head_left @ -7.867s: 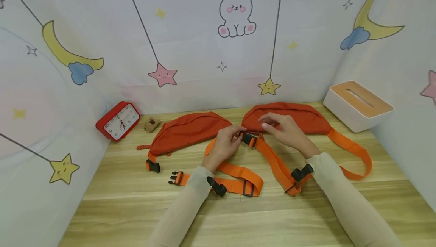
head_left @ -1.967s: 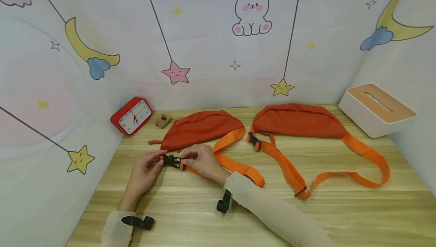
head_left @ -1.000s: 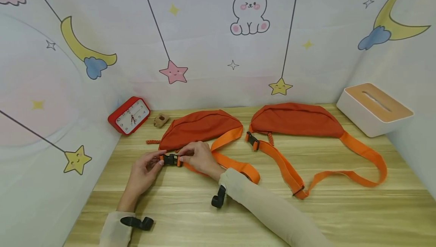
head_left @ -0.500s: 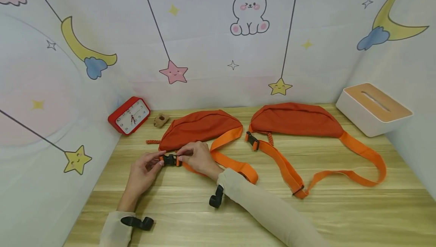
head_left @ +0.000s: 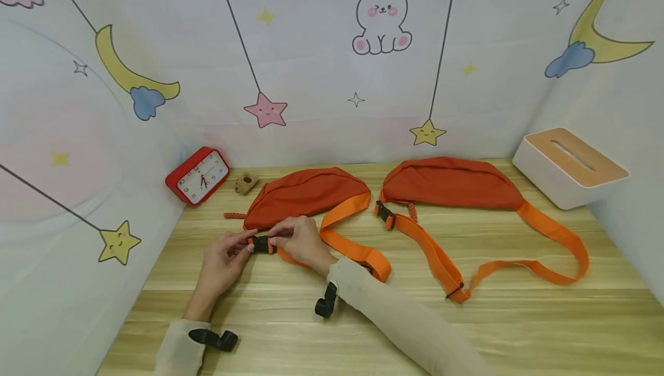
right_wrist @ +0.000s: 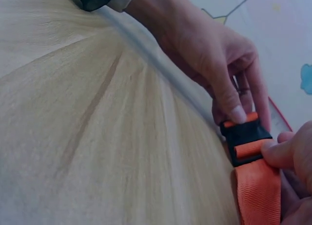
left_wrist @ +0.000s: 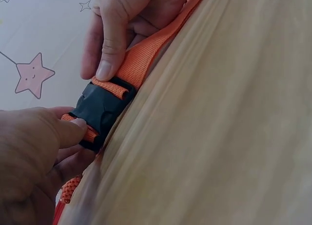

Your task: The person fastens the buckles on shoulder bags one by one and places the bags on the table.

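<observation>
Writing: no brand or label can be read on either bag or on the buckle; the clock [head_left: 197, 175] face is too small to read
Buckle [head_left: 261, 244]: black plastic, halves joined, at the front left end of the left waist bag [head_left: 306, 195]; lies low over the bench [head_left: 311, 330]
Left hand [head_left: 224, 260]: palm down, wrist to the front left; thumb and forefinger pinch the buckle's left end, on its short orange tab
Right hand [head_left: 300, 241]: reaches across from the right, forearm slanting over the strap [head_left: 349, 244]; fingers curled, pinching the buckle's right end where the orange webbing threads in
Right waist bag [head_left: 452, 184]: well apart, untouched; its own buckle is joined
Other: tissue box [head_left: 569, 166] at the back right; a small brown figure [head_left: 245, 182] beside the clock
</observation>
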A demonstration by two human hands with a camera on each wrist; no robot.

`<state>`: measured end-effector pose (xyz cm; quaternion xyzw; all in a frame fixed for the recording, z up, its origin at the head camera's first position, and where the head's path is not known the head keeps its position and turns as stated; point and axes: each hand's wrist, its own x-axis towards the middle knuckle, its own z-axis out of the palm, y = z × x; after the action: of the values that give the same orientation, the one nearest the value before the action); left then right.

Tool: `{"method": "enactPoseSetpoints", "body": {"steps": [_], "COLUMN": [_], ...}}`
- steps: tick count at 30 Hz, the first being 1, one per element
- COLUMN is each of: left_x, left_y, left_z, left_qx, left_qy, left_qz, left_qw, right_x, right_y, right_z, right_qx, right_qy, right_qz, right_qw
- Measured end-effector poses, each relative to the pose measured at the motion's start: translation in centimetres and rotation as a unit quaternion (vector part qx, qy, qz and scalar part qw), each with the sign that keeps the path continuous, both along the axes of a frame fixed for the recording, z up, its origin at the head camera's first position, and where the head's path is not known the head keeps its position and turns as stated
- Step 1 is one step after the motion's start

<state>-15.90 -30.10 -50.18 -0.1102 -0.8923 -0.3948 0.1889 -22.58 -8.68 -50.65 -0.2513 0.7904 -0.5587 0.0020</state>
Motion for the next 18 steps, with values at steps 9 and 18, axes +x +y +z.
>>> {"method": "enactPoseSetpoints", "body": {"steps": [9,18], "left_x": [0.2,-0.1], "left_y": [-0.2,-0.4], "left_z": [0.4,0.7], "left_qx": [0.007,-0.043], "left_qy": [-0.019,-0.032], "left_qz": [0.0,0.014], "left_qw": [0.9998,0.9984], "right_x": [0.3,0.3], "right_y": [0.3,2.3], "right_z": [0.2,0.5], "right_qx": [0.005,0.052], "right_qy": [-0.011,0.017], "right_qz": [0.028,0.074], "right_qw": [1.0,0.996]}}
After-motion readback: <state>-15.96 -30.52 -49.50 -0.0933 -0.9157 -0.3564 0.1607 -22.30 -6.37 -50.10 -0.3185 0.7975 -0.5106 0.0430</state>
